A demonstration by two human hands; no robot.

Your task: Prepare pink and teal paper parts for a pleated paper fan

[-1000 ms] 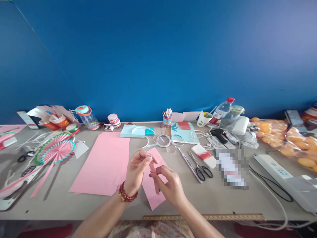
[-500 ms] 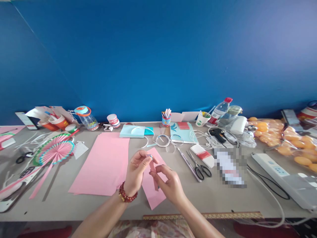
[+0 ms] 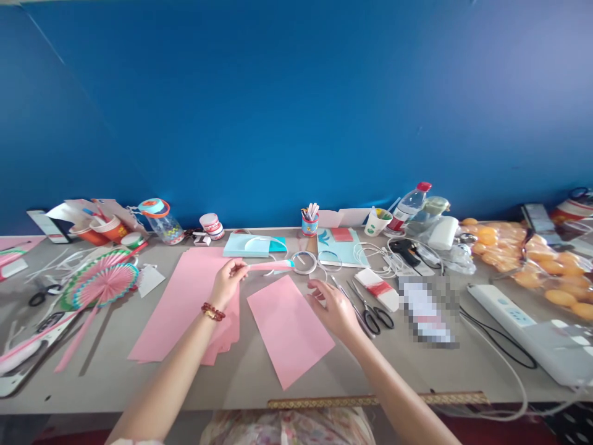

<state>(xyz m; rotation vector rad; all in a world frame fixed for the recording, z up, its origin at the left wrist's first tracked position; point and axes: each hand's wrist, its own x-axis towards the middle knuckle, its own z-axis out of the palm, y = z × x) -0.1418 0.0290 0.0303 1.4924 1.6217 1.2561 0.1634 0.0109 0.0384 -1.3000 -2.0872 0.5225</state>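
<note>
My left hand [image 3: 230, 279] is closed on one end of a narrow folded strip of pink paper [image 3: 269, 266] with a light-blue tip. The strip lies level above the back of the desk. My right hand [image 3: 334, 307] holds nothing; its fingers are bent and apart, close to a craft knife [image 3: 345, 293]. Between the hands lies a single pink sheet [image 3: 291, 334], set at an angle. Left of it, partly under my left forearm, is a stack of pink paper [image 3: 171, 321]. A finished-looking pleated pink fan [image 3: 111, 285] rests farther left.
Scissors [image 3: 372, 312] and a red-and-white box [image 3: 377, 289] lie to the right. A glue gun [image 3: 406, 253], a bottle [image 3: 410, 210], a power strip [image 3: 509, 315] and bagged orange balls [image 3: 551, 266] stand beyond. A patterned ruler-like strip [image 3: 324, 402] runs along the front edge.
My left hand has moved left and away with the pink strip. My right hand has let go of it and shifted right. The pink sheet beneath is now uncovered.
</note>
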